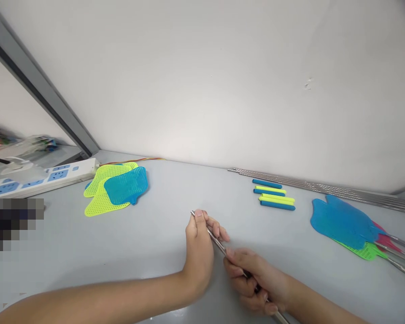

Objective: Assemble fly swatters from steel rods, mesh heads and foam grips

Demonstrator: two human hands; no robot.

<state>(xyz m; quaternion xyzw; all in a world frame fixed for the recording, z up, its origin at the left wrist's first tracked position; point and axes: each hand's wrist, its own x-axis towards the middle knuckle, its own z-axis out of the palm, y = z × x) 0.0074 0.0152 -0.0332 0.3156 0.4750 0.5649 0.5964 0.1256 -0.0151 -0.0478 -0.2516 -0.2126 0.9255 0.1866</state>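
A thin metal rod [217,244] slants across the middle of the view, from upper left to lower right. Near its upper tip, my left hand [200,245] closes on it, the thumb lying along the metal. Lower down, the fingers of my right hand [256,279] wrap around the same rod, and its lower end runs out at the bottom edge. Beyond my hands, to the right, lie several short blue and yellow plastic tubes [276,198]. Yellow and blue perforated fly swatter heads [126,185] are stacked on the left.
Fly swatters [344,220] with metal shafts lie on the right of the grey table [148,247]. Several long metal rods [310,185] rest along the wall behind. A white power strip [59,175] with blue sockets stands at the left, by a grey frame post [50,85].
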